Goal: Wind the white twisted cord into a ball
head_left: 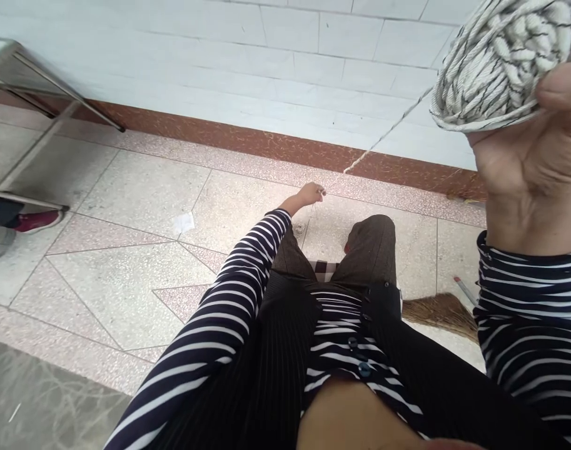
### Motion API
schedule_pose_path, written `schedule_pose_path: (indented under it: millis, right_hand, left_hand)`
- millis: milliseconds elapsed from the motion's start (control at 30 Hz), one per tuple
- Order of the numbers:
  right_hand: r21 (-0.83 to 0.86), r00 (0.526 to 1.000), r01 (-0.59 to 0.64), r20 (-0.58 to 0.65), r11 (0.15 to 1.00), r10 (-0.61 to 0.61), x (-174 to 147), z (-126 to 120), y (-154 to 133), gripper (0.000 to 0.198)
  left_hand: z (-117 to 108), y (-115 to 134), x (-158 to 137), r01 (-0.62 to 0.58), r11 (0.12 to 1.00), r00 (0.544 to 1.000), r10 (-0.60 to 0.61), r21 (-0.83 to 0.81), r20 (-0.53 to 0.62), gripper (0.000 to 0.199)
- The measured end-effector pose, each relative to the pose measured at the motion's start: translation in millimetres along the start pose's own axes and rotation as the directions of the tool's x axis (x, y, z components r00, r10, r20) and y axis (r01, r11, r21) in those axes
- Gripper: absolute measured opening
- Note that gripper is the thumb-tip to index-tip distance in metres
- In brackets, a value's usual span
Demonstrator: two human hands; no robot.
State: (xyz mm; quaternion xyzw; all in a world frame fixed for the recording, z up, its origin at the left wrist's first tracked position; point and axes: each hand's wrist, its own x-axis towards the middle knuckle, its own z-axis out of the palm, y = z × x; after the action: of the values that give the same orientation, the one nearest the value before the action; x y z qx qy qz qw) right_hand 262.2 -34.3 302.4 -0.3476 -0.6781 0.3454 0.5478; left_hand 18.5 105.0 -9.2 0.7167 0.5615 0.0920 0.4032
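Note:
My right hand (543, 137) is raised at the upper right, fingers closed around a thick bundle of white cord (505, 69) with dark flecks; part of this hand is cut off by the frame edge. A single strand (391, 130) slants from the bundle down to the left. It thins to a faint line near my left hand (311, 194), which is pinched shut on its end in front of my knees. Fine loose threads hang below the left fingers. Below them, a small coiled thing (299, 229) shows near my knee, too small to name.
A white tiled wall (289, 75) with a red-brown skirting (247, 139) stands in front. On the left are a metal-framed table (41, 112) and another person's red shoe (39, 220). A white paper scrap (184, 223) lies on the floor. A straw broom (439, 312) lies at right.

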Motion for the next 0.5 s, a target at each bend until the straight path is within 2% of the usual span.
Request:
schedule_pose_path:
  millis: [100, 200, 233, 300, 400, 433, 500]
  right_hand:
    - [0.215, 0.992, -0.055, -0.101, 0.975, 0.078, 2.4, 2.1, -2.1, 0.067]
    - [0.262, 0.979, -0.132, -0.117, 0.956, 0.168, 3.7, 7.2, -7.2, 0.074]
    - [0.26, 0.976, -0.145, -0.119, 0.955, 0.181, 4.0, 10.8, -8.7, 0.076]
    - [0.264, 0.976, -0.163, -0.1, 0.951, 0.195, 4.3, 21.0, -8.4, 0.075]
    - [0.325, 0.964, -0.238, -0.039, 0.915, 0.264, 5.3, 38.9, 4.1, 0.051]
    - [0.35, 0.953, -0.274, -0.025, 0.896, 0.302, 5.9, 43.9, 10.9, 0.043]
    - [0.39, 0.929, -0.329, -0.029, 0.86, 0.369, 7.5, 51.2, 25.0, 0.041]
  left_hand:
    - [17.6, -17.5, -17.7, 0.015, 1.0, 1.0, -0.014, 0.013, -0.016, 0.017]
    - [29.1, -10.3, -28.7, -0.01, 1.0, 1.0, 0.009, -0.006, -0.03, 0.022]
    - [30.4, -2.9, -31.5, -0.041, 0.998, 0.999, 0.04, -0.05, -0.035, 0.025]
    - [27.0, 18.0, -38.9, -0.154, 0.959, 0.988, 0.144, -0.238, -0.059, 0.033]
    - [6.1, 60.1, -56.9, -0.369, 0.753, 0.929, 0.325, -0.545, -0.179, 0.037]
    - [-3.7, 75.1, -63.7, -0.424, 0.7, 0.904, 0.369, -0.574, -0.218, 0.039]
    - [-23.0, 102.7, -75.1, -0.504, 0.659, 0.863, 0.412, -0.558, -0.293, 0.043]
